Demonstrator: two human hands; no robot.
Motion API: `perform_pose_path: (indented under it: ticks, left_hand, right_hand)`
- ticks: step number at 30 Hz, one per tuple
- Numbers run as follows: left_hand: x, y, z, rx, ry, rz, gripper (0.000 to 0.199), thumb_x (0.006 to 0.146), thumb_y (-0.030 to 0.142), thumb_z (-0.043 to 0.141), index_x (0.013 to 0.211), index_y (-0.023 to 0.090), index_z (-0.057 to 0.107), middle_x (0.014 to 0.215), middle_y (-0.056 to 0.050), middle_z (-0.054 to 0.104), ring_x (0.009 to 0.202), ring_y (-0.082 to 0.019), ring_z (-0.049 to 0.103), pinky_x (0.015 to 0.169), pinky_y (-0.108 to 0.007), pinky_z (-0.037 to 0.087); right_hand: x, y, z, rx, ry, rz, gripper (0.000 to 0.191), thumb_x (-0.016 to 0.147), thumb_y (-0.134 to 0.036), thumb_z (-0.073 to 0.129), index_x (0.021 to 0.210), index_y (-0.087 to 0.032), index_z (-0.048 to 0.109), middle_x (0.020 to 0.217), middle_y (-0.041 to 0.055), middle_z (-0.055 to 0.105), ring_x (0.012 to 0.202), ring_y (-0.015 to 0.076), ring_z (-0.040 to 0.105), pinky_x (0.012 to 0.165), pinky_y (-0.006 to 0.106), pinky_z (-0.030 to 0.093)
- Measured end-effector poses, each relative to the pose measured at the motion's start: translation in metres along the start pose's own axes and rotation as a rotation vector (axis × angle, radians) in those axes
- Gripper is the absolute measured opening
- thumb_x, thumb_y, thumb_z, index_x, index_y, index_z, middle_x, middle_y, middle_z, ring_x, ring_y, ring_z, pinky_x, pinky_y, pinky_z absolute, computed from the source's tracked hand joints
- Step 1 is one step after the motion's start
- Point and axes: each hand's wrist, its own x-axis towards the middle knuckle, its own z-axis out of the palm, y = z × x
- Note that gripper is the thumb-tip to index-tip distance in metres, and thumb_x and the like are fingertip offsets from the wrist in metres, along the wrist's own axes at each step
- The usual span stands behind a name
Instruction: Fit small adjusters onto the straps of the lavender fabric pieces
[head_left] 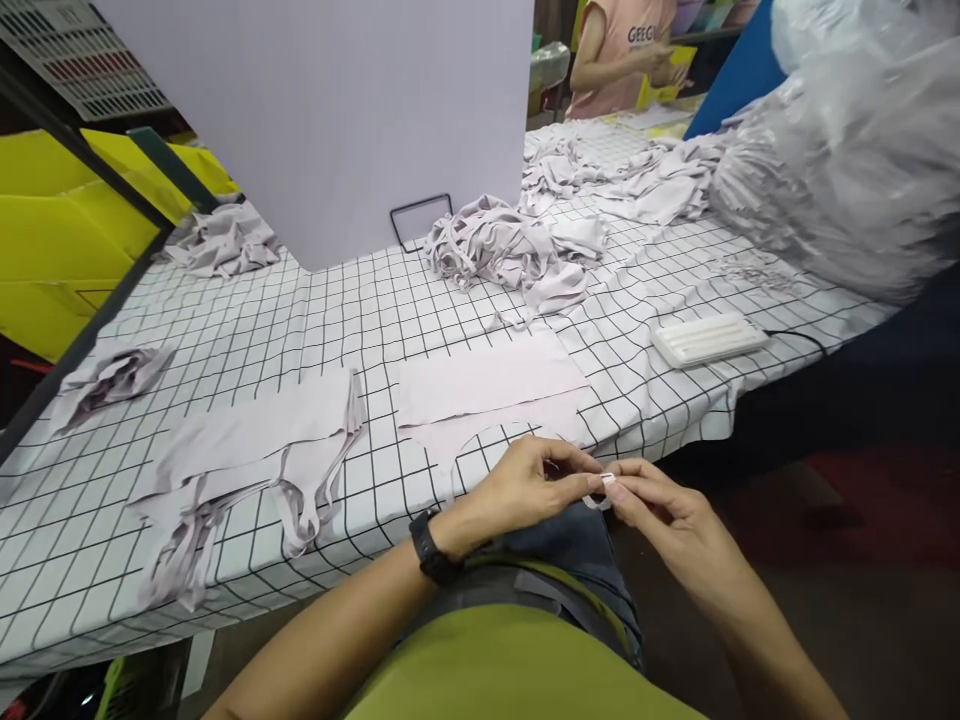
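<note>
At the table's front edge, my left hand (529,485) and my right hand (660,500) meet fingertip to fingertip, both pinching a narrow pale strap (598,502). The strap looks joined to the flat pale pink garment (495,385) lying just beyond my left hand, though my fingers hide part of it. A small white piece shows between the fingertips. To the left lies a layered stack of similar garments (255,430), its straps hanging toward the front edge.
The checked tablecloth (300,340) bears crumpled fabric heaps (510,250), a white device (709,340) with a black cable, and an upright pale board (337,120). Plastic-wrapped fabric (855,150) bulges at right. A person (619,60) works behind the table. Yellow bins (67,230) stand left.
</note>
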Motion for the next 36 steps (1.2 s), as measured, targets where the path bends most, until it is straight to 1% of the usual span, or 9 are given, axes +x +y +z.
perform_pose_path:
  ticks: [5,9,12,16,18,21,25,29,36]
  left_hand:
    - [-0.002,-0.001,-0.004,0.079,0.138,0.052,0.008,0.081,0.017,0.070,0.083,0.017,0.078,0.085,-0.005,0.076,0.082,-0.018,0.068,0.076,-0.028,0.052]
    - [-0.007,0.002,-0.009,0.186,0.150,0.118,0.011,0.080,0.012,0.067,0.081,0.017,0.078,0.081,-0.004,0.075,0.081,-0.018,0.067,0.075,-0.029,0.050]
    - [-0.009,0.002,-0.012,0.202,0.209,0.111,0.013,0.081,0.009,0.066,0.077,0.017,0.076,0.078,-0.003,0.074,0.083,-0.018,0.065,0.078,-0.029,0.049]
    - [-0.005,-0.006,-0.020,0.237,0.252,0.080,0.012,0.086,0.012,0.067,0.078,0.017,0.073,0.077,-0.001,0.072,0.077,-0.015,0.063,0.073,-0.026,0.049]
    - [0.003,-0.012,-0.030,0.390,0.264,0.139,0.012,0.091,0.016,0.064,0.081,0.016,0.072,0.081,-0.002,0.072,0.079,-0.016,0.063,0.076,-0.029,0.050]
    - [0.022,-0.021,-0.046,0.750,0.300,0.217,0.012,0.096,0.020,0.061,0.095,0.013,0.071,0.100,-0.009,0.071,0.097,-0.023,0.060,0.087,-0.037,0.050]
    - [0.047,-0.031,-0.059,1.031,0.227,0.160,0.013,0.096,0.023,0.061,0.100,0.015,0.070,0.110,-0.010,0.068,0.102,-0.027,0.057,0.083,-0.041,0.050]
    - [0.058,-0.037,-0.062,1.027,0.255,0.158,0.017,0.097,0.015,0.055,0.092,0.014,0.071,0.100,-0.009,0.069,0.095,-0.025,0.059,0.080,-0.039,0.049]
    - [0.057,-0.042,-0.064,0.798,0.395,0.282,0.008,0.093,0.014,0.065,0.088,0.015,0.071,0.091,-0.003,0.071,0.090,-0.020,0.060,0.079,-0.037,0.045]
  right_hand:
    - [0.008,-0.002,0.002,-0.044,-0.148,0.095,0.041,0.088,-0.057,0.067,0.072,-0.021,0.076,0.054,0.0016,0.059,0.050,0.0156,0.055,0.048,0.025,0.047]
    - [0.010,0.000,0.008,0.002,-0.223,0.183,0.044,0.084,-0.062,0.069,0.079,-0.019,0.079,0.059,0.0041,0.066,0.049,0.0162,0.060,0.046,0.025,0.049]
    - [0.010,0.002,0.016,0.052,-0.154,0.265,0.049,0.082,-0.065,0.070,0.090,-0.018,0.079,0.063,0.0050,0.069,0.045,0.0152,0.059,0.042,0.025,0.049]
    - [0.019,0.001,0.023,0.060,-0.088,0.282,0.045,0.081,-0.061,0.073,0.093,-0.018,0.079,0.059,0.0026,0.065,0.040,0.0129,0.053,0.039,0.024,0.044]
    - [0.027,-0.003,0.024,0.056,-0.052,0.282,0.042,0.079,-0.058,0.076,0.086,-0.017,0.079,0.057,0.0026,0.064,0.039,0.0118,0.049,0.039,0.024,0.042]
    - [0.042,-0.011,0.025,0.057,0.074,0.303,0.037,0.073,-0.054,0.080,0.075,-0.017,0.078,0.060,0.0048,0.067,0.046,0.0131,0.050,0.043,0.025,0.043]
    - [0.060,-0.016,0.027,0.117,0.174,0.347,0.034,0.062,-0.050,0.086,0.071,-0.019,0.080,0.070,0.0062,0.072,0.063,0.0177,0.059,0.055,0.025,0.050]
    - [0.073,-0.013,0.033,0.287,0.173,0.419,0.038,0.057,-0.051,0.091,0.071,-0.017,0.080,0.055,0.0013,0.060,0.052,0.0121,0.048,0.046,0.022,0.043]
    - [0.096,-0.011,0.050,0.480,0.177,0.442,0.040,0.054,-0.051,0.094,0.062,-0.016,0.075,0.053,0.0012,0.061,0.049,0.0100,0.052,0.045,0.019,0.044]
